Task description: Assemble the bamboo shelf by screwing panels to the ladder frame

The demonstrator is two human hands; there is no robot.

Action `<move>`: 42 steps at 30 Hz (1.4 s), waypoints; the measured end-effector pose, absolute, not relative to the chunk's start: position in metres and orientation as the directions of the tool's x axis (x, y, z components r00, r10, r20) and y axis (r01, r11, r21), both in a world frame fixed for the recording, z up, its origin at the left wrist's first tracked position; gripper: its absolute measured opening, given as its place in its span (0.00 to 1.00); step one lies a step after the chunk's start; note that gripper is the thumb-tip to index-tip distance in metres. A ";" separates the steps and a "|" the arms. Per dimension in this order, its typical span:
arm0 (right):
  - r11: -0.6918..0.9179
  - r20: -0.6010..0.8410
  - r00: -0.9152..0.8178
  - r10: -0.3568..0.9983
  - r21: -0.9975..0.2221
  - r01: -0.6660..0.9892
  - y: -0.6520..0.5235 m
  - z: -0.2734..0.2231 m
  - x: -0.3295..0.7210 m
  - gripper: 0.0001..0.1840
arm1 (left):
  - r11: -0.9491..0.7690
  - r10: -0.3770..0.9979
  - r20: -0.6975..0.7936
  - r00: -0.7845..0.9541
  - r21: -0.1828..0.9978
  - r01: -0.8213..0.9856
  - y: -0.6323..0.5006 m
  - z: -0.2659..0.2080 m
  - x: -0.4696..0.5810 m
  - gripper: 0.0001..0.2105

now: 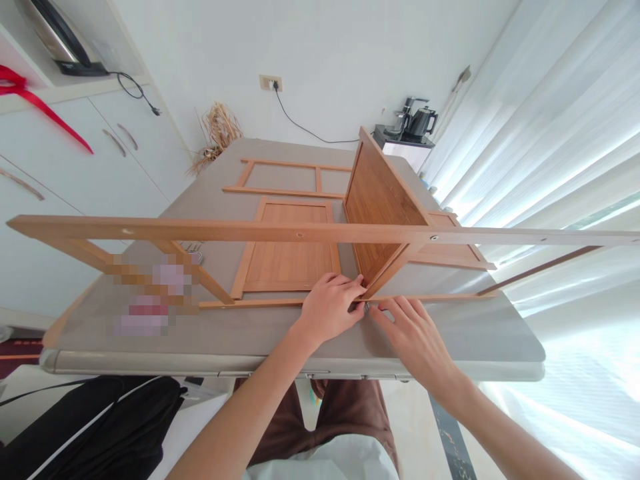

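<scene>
The step in hand looks like fastening a joint: both hands meet at the low corner where an upright panel [383, 190] joins a wooden frame [240, 230] standing on edge along the near side of the desk [280, 333]. The left hand [330, 310] is curled over that corner, its fingers bent and gripping the wood between thumb and forefinger. The right hand [413, 337] comes in from the other side, its fingers bent and close together, with the tips at a small metal piece [367, 307]. Whether they pinch it or only touch it cannot be told, nor can its exact kind. The next move seems to call for holding the panel square against the frame with one hand while the other works the metal piece straight into the joint.

The desk is grey with rounded corners. Behind the frame, a flat panel [290, 243] lies left of the upright one, a slim open frame [283, 193] lies farther back, and another panel [447, 240] lies to the right. A blurred patch hides things at the desk's left. Around it are a white wall [325, 60] with a socket [271, 83], a kettle [421, 123] on a small stand [407, 148], white curtains [550, 120] on the right, and white cabinets [75, 160] on the left.
</scene>
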State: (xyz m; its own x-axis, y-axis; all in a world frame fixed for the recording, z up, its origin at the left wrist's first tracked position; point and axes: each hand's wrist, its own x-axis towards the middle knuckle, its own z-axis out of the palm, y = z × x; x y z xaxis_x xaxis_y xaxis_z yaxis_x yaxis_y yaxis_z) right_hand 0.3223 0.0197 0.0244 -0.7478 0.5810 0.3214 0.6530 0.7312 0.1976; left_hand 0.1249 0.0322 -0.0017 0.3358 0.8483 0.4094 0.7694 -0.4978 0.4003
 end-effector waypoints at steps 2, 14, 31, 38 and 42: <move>0.729 0.307 -0.754 0.581 0.214 0.650 0.019 0.027 0.319 0.15 | -0.499 0.848 0.405 0.341 0.396 0.771 0.032 -0.001 0.125 0.07; 0.744 0.413 -0.648 0.640 -0.120 0.657 0.023 0.004 0.335 0.10 | -0.488 0.849 0.418 0.325 0.383 0.784 0.032 -0.002 0.125 0.08; 0.753 0.360 -0.664 0.656 -0.242 0.612 0.033 0.004 0.353 0.11 | -0.491 0.842 0.435 0.320 0.372 0.788 0.033 -0.005 0.128 0.08; 0.781 0.321 -0.722 0.613 -0.104 0.616 0.034 0.007 0.346 0.14 | -0.488 0.844 0.431 0.319 0.368 0.792 0.033 -0.005 0.127 0.08; 0.777 0.345 -0.711 0.612 -0.093 0.623 0.034 0.007 0.343 0.13 | -0.489 0.844 0.426 0.326 0.362 0.794 0.033 -0.005 0.127 0.09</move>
